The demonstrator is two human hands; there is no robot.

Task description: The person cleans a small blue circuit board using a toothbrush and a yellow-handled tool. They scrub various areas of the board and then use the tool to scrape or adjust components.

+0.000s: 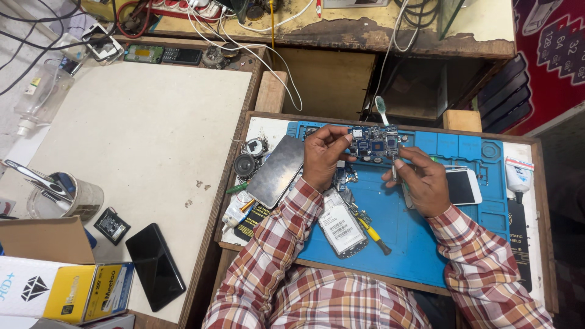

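While the pale board [140,122] on the left lies mostly bare, the work sits on the wooden tray [390,201] to its right, where a blue mat [414,225] covers most of the surface, likely to keep small parts from sliding. Near the mat's far edge both hands hold a blue circuit board [373,144] lifted off the mat, turned flat toward the face. The left hand [322,157] pinches the board's left end between thumb and fingers. The right hand [423,181] is closed on a thin tool whose tip meets the board's right end; what kind of tool I cannot tell. A grey metal plate [277,169] rests against the mat's left edge, out of the way. A phone body with a white label [342,225] lies at the mat's near edge between the forearms, and a white phone [463,186] sits just beyond the right hand. A yellow-handled screwdriver [373,234] lies beside the labelled phone. A toothbrush [382,109] pokes up behind the board.
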